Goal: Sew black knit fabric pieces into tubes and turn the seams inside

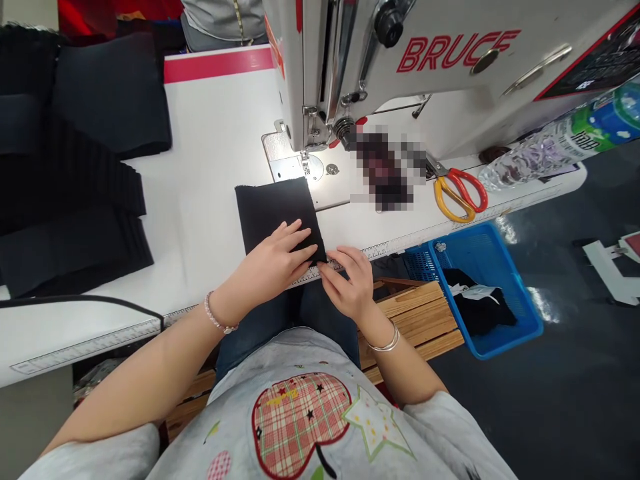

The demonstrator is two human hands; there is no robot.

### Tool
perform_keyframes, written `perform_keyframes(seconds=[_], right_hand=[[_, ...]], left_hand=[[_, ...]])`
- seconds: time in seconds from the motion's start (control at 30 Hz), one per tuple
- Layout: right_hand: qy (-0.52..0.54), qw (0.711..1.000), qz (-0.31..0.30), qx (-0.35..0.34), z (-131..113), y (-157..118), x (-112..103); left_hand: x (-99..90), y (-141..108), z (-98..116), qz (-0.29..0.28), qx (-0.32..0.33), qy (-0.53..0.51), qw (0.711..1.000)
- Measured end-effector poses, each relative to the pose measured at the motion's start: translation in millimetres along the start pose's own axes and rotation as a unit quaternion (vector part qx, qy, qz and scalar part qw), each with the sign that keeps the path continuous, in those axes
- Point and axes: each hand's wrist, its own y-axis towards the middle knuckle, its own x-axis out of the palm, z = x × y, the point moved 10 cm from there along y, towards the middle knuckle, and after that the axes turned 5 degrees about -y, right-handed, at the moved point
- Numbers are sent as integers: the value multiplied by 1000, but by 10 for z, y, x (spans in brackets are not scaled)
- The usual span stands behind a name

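- A black cloth piece lies flat on the white table, just on the near side of the presser foot of a sewing machine.
- The left hand, open with fingers spread, rests on it palm down, gripping nothing, seemingly to keep it flat.
- The right hand, half curled, brings thumb and forefinger to the cloth's near right corner, perhaps to square it; whether they pinch it, one cannot tell.
- Scissors lie to the right, handles toward the near edge, probably for easy reach.
- The count: two hands, one piece beneath them, one machine, one pair of scissors, one bottle, one blue basket at right; dark cloth stacks at left, too dark to count.
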Motion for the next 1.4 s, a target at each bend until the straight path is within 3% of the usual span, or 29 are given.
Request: perform_keyframes(seconds=[0.1,0.37,0.67,1.0,1.4], right_hand=[[-15,1000,-9,2,-28,17,33],[-18,999,-22,15,-21,18,62],[-1,999,-32,23,-1,-5,71],[2,998,-58,23,13,-8,71],[-9,997,-73,14,5,-3,73]], left_hand=[[-4,-16,52,34,24,29,999],[14,-49,106,57,36,53,996],[82,-44,189,23,46,88,995],[201,-58,313,-27,15,132,991],[207,-87,340,8,14,135,991]])
